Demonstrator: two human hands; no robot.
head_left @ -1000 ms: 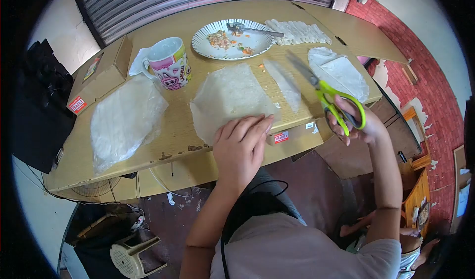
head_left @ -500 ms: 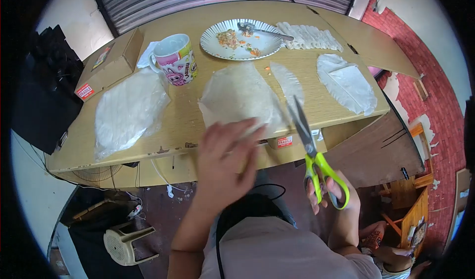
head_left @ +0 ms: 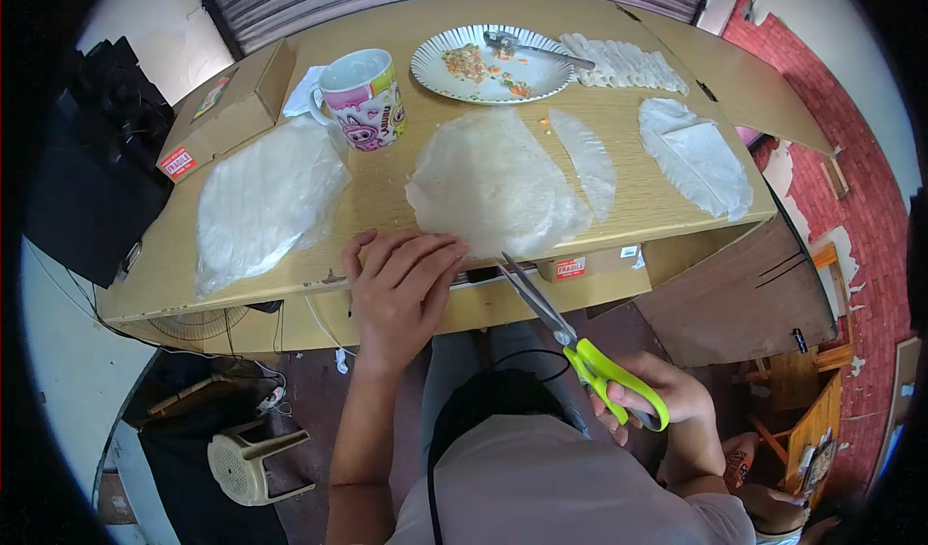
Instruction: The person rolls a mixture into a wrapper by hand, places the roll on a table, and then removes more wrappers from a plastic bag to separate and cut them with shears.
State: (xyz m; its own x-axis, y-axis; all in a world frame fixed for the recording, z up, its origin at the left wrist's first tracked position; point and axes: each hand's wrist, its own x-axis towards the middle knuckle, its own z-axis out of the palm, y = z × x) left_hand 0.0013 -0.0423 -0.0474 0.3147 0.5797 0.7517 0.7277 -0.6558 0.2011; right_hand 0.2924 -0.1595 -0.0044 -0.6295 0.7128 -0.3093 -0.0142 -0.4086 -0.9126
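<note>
My right hand [head_left: 657, 390] grips scissors [head_left: 565, 327] by their lime-green handles. The blades point up and to the left, their tips just short of the table edge and almost together. A thin, pale round wrapper sheet [head_left: 493, 182] lies flat at the front of the table. My left hand [head_left: 401, 279] is palm down at the table's front edge, fingers partly spread, fingertips at the sheet's lower left border. Whether they touch the sheet is hard to tell, and the thumb is mostly hidden. A crescent-shaped strip of wrapper [head_left: 587, 163] sits right of the sheet.
On the table [head_left: 377, 197] are a plastic-wrapped wrapper stack [head_left: 266, 202], a patterned mug [head_left: 362, 105], a cardboard box [head_left: 227, 110], a plate [head_left: 435, 73] with chopped filling and a spoon [head_left: 541, 54], a row of white rolls [head_left: 628, 64] and folded wrappers [head_left: 696, 158]. A stool [head_left: 242, 468] stands below.
My left hand has moved left and down from the sheet to the table edge. The scissors have swung lower and left, and their blades have come closer together. The view has shifted slightly.
</note>
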